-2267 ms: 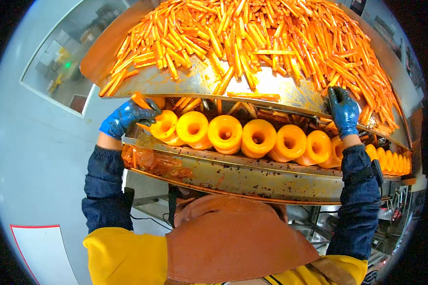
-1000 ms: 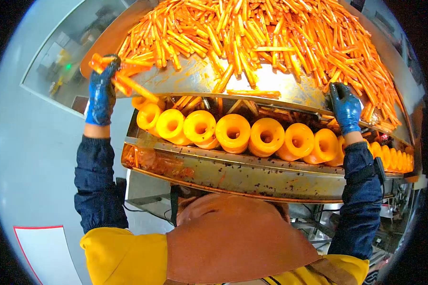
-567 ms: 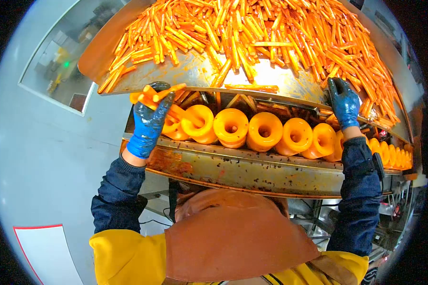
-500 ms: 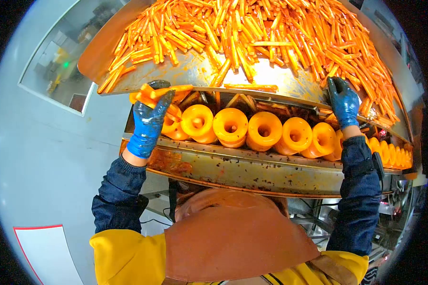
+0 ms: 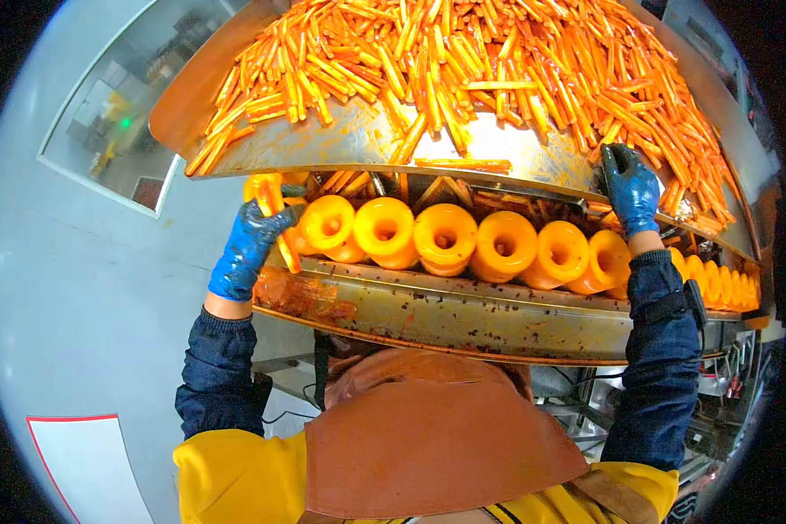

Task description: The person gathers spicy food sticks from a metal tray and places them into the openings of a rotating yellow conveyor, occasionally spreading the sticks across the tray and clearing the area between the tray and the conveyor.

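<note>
Orange-coated sticks are between the closed fingers of my left hand [image 5: 249, 244], in a blue glove, at the left end of a row of orange cups. One held stick [image 5: 285, 236] points down beside the leftmost cups. Round holes open at the top of the cups [image 5: 384, 229]; something small shows inside a few. My right hand [image 5: 630, 192], also gloved in blue, rests at the metal tray's front edge, beside the heap of sticks [image 5: 515, 61]. Its thumb and fingers are bent, and whether they hold anything is hidden.
The metal tray [image 5: 323, 147] slopes above the cups, with one stick [image 5: 463, 164] lying along its edge. In front of the cups runs a metal trough [image 5: 480, 323] with dark specks. Wet orange residue [image 5: 301, 295] lies at its left end. A window [image 5: 105, 113] is at the upper left.
My left hand has moved slightly left and down, and the held sticks now point more downward. The cups have shifted to the right. My right hand has stayed nearly still.
</note>
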`<state>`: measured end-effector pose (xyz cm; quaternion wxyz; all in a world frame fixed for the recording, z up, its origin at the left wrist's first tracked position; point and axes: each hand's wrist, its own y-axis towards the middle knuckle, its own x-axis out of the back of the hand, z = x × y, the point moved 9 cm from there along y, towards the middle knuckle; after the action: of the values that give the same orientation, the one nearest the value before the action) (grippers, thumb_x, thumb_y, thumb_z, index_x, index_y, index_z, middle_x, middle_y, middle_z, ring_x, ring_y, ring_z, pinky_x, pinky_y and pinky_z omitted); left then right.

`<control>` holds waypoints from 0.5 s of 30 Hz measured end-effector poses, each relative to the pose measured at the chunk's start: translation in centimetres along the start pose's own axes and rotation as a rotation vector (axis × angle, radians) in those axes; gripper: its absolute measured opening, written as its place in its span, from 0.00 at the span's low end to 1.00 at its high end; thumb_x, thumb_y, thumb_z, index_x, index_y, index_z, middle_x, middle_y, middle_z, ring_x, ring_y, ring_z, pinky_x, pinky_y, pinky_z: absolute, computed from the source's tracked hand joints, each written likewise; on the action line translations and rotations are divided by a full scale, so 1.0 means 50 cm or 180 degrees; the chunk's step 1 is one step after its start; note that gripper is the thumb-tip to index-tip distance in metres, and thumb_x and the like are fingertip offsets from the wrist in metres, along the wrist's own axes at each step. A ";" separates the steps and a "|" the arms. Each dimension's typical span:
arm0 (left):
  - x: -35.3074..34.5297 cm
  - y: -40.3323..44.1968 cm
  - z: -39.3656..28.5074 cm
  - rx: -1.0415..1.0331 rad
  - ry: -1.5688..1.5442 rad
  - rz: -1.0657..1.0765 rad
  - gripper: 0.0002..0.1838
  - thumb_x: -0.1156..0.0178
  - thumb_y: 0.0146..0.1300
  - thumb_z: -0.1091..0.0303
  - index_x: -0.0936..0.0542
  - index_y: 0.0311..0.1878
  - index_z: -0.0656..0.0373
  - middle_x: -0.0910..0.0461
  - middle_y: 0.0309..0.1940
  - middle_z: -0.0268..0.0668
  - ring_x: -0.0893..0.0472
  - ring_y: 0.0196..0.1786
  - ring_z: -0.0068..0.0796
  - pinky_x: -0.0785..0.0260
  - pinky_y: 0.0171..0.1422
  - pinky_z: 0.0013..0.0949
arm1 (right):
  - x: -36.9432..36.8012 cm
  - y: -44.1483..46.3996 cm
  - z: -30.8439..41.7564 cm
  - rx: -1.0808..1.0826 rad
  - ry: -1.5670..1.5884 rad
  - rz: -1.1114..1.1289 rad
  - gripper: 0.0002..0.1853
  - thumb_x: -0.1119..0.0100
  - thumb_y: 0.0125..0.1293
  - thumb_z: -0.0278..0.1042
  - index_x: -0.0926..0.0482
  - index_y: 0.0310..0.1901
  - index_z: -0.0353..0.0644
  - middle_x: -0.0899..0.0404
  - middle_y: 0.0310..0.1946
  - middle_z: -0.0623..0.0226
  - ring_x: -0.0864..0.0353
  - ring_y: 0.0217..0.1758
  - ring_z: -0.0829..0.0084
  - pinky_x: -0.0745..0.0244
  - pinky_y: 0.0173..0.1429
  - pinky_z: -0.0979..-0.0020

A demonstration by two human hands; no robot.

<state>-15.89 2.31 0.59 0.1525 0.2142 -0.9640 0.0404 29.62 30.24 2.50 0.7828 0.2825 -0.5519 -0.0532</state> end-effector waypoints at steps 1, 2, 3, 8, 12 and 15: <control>0.002 0.002 -0.006 -0.0002 -0.0006 -0.0012 0.13 0.38 0.57 0.70 0.21 0.46 0.61 0.21 0.36 0.31 0.23 0.39 0.22 0.30 0.46 0.28 | -0.002 -0.001 -0.002 0.0018 -0.0004 -0.0009 0.20 0.51 0.65 0.54 0.19 0.40 0.46 0.19 0.38 0.56 0.20 0.41 0.54 0.26 0.45 0.58; 0.024 0.003 -0.023 -0.0138 -0.0100 -0.0380 0.14 0.38 0.57 0.70 0.21 0.46 0.61 0.21 0.37 0.31 0.23 0.40 0.22 0.30 0.47 0.28 | -0.001 0.000 0.000 0.0039 -0.0007 -0.0020 0.20 0.52 0.65 0.54 0.19 0.41 0.46 0.19 0.38 0.56 0.20 0.41 0.54 0.27 0.45 0.58; 0.047 0.000 -0.036 -0.0270 -0.0189 -0.0749 0.14 0.38 0.57 0.70 0.21 0.47 0.61 0.20 0.38 0.32 0.22 0.41 0.23 0.30 0.48 0.27 | 0.001 0.000 0.004 0.0055 0.0000 -0.0023 0.20 0.52 0.65 0.54 0.19 0.41 0.46 0.19 0.38 0.56 0.20 0.41 0.54 0.27 0.45 0.58; 0.021 0.030 0.024 -0.0451 0.0033 -0.0428 0.15 0.40 0.59 0.70 0.23 0.50 0.63 0.21 0.44 0.35 0.23 0.45 0.24 0.31 0.52 0.27 | -0.006 0.000 -0.002 -0.0028 -0.0064 0.0102 0.21 0.52 0.65 0.54 0.19 0.42 0.46 0.19 0.40 0.57 0.20 0.42 0.55 0.26 0.46 0.59; 0.035 0.025 0.026 -0.0469 -0.0317 -0.0422 0.16 0.41 0.60 0.73 0.24 0.51 0.64 0.21 0.45 0.35 0.23 0.46 0.24 0.32 0.54 0.27 | -0.014 0.002 -0.016 -0.0090 -0.0027 0.0047 0.20 0.48 0.64 0.53 0.19 0.45 0.45 0.18 0.40 0.58 0.19 0.42 0.57 0.26 0.47 0.62; 0.109 0.030 0.007 -0.0496 -0.0400 -0.0929 0.14 0.42 0.60 0.74 0.23 0.50 0.65 0.21 0.45 0.36 0.23 0.46 0.25 0.31 0.53 0.26 | -0.008 0.003 -0.006 -0.0178 -0.0047 0.0201 0.19 0.47 0.64 0.52 0.19 0.44 0.45 0.18 0.40 0.58 0.19 0.42 0.59 0.26 0.47 0.63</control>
<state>-21.33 1.42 1.93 0.1124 0.3415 -0.9305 -0.0705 29.69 30.64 2.17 0.7876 0.2426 -0.5646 -0.0460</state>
